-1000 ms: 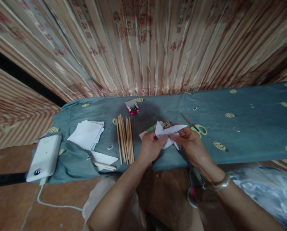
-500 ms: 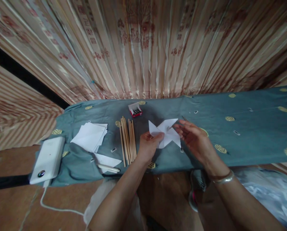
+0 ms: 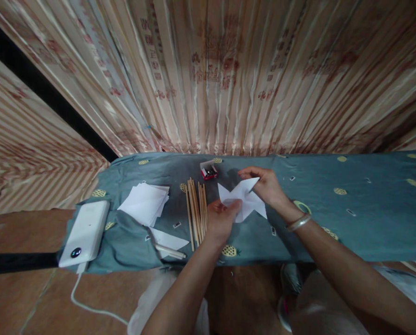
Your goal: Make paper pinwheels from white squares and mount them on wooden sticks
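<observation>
A white paper pinwheel (image 3: 247,197) with folded points is pinched at its left side by my left hand (image 3: 222,218), thumb on top. Behind its upper right point is my right hand (image 3: 263,184), its fingers bent and reaching toward the back; whether they grip anything is hidden by the paper. Thin wooden sticks (image 3: 196,209) lie side by side just left of my left hand. Beyond them stands a small open red and white box (image 3: 208,171) with small dark metallic pieces inside.
White paper sheets (image 3: 144,203) are stacked at the left, with a folded paper (image 3: 169,239) and pale rods (image 3: 171,251) nearer the front edge. A white power bank (image 3: 85,234) with a cable lies at the left end of the cloth-covered table (image 3: 312,186). A curtain hangs behind.
My right hand has moved left and away from me, from beside the pinwheel to behind its upper right point. The view has shifted, so the table sits lower and further right.
</observation>
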`<state>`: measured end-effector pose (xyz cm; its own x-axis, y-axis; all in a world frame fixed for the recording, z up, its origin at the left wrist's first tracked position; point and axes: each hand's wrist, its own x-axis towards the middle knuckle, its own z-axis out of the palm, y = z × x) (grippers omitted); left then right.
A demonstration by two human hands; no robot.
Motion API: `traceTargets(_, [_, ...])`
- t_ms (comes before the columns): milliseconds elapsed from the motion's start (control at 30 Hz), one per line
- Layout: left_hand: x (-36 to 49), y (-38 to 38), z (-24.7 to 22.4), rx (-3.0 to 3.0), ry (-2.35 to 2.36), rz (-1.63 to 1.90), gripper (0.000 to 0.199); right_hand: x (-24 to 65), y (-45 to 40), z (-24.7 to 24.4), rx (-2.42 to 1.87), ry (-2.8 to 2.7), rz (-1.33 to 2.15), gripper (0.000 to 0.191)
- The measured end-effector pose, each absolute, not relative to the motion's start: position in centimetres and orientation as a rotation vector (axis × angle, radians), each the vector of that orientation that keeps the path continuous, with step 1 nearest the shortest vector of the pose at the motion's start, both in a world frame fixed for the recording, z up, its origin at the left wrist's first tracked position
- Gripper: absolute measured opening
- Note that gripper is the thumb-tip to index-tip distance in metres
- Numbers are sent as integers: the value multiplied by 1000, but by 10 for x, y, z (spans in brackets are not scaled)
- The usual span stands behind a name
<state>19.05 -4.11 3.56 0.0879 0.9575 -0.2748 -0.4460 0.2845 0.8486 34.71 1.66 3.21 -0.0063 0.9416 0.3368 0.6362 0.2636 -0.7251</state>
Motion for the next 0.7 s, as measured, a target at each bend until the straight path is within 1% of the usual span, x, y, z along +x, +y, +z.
traceTargets(167, [182, -39, 42, 526, 901, 1222, 35, 311, 65, 35, -1417, -2070, 310, 17])
traceTargets(267, [178, -40, 43, 506, 904, 1225, 33, 290, 83, 37, -1411, -2257, 203, 17])
traceTargets(433, [173, -40, 45, 460, 897, 1225, 35, 273, 99, 40, -1431, -2481, 72, 21])
traceTargets(700, [173, -42, 48, 436, 865, 1197, 33, 275, 110, 33, -1468, -2651, -18, 20])
